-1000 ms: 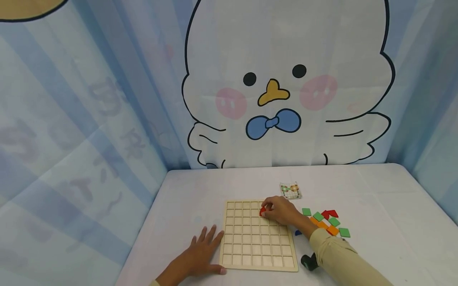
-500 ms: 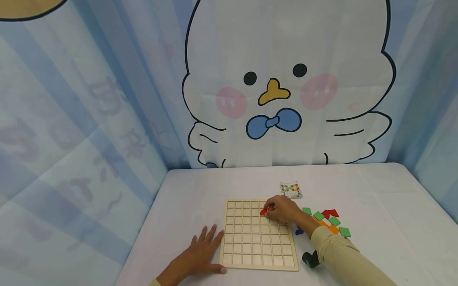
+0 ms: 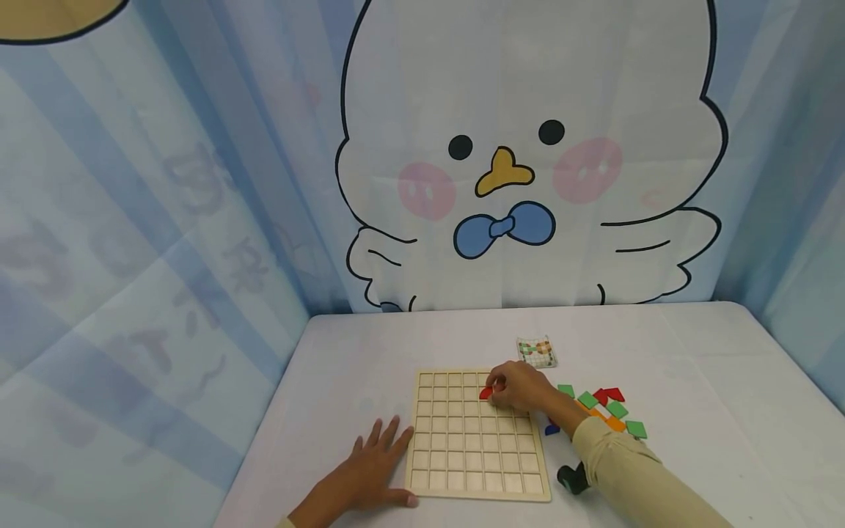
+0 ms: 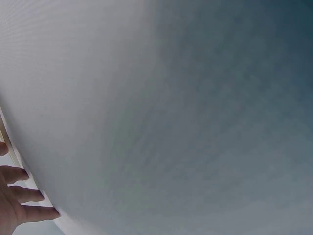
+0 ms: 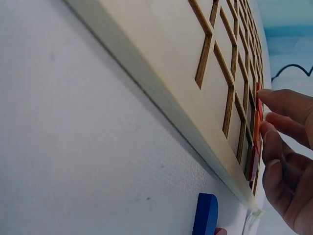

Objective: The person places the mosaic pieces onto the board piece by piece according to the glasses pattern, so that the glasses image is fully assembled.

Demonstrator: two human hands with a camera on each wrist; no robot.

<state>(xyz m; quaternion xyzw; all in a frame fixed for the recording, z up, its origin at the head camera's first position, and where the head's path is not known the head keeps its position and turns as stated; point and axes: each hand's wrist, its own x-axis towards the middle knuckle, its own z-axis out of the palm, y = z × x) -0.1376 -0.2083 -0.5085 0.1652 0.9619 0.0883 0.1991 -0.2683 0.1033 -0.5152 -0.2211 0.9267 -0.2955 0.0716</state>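
A wooden grid board [image 3: 462,444] lies on the white table. My left hand [image 3: 370,466] rests flat with spread fingers at its left edge, the index fingertip and thumb meeting the frame. In the left wrist view, only some fingers of the left hand [image 4: 14,200] show. Over the board's upper right part, my right hand [image 3: 518,386] has curled fingers and holds a red tile [image 3: 485,393] between thumb and index finger, low in a cell. The right wrist view shows the right hand [image 5: 288,147] beside that tile, with an orange tile [image 5: 257,129] and a dark red tile [image 5: 252,164] nearby.
Loose green [image 3: 636,429], orange [image 3: 615,424] and red tiles [image 3: 614,394] lie right of the board. A blue piece [image 3: 551,429] sits by its right edge. Behind stands a small pattern card [image 3: 537,352]. A dark object [image 3: 572,479] is near the right sleeve.
The red tile has gone from tilted to lying flatter in its cell, and my right hand has shifted slightly right. My left hand has stayed in place.
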